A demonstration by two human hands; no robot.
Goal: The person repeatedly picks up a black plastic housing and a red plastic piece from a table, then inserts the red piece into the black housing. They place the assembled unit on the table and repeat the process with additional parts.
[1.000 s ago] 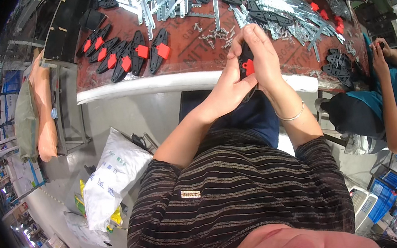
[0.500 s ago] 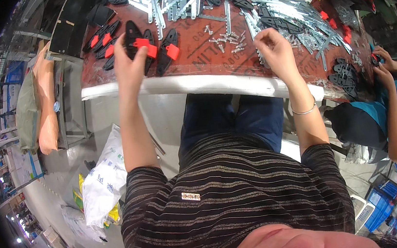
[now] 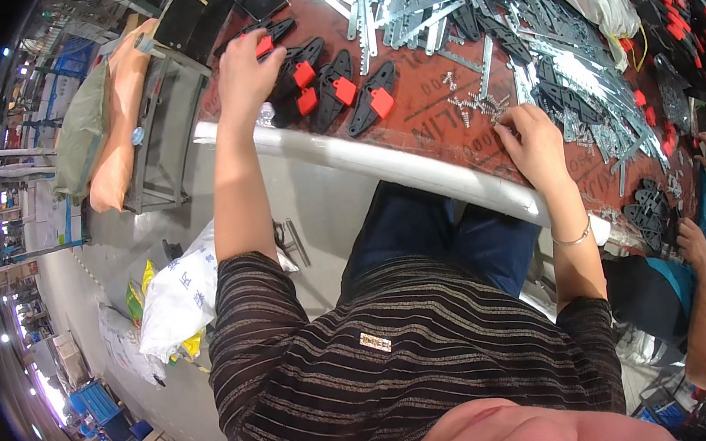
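Observation:
My left hand (image 3: 248, 77) is at the far left of the table, over a black oval plastic part with a red tab (image 3: 263, 46). Finger and thumb are parted on either side of the tab, with no firm grip visible. To its right lie several similar black parts, one with a red tab (image 3: 344, 91) and another (image 3: 374, 99) nearest the table edge. Beside a pile of small metal springs (image 3: 480, 108), my right hand (image 3: 533, 143) has its thumb and forefinger closed together. Whatever may be between those fingertips is too small to make out.
Flat metal strips (image 3: 407, 5) cover the table's far side, mixed with black parts. A white roll (image 3: 346, 158) runs along the front edge of the red tabletop (image 3: 420, 82). At the right, a co-worker's hands (image 3: 694, 247) are near a stack of black parts (image 3: 648, 209).
The view has turned. My left hand has let go of the black part with the red tab and moved left to another one. My right hand has come down next to the springs.

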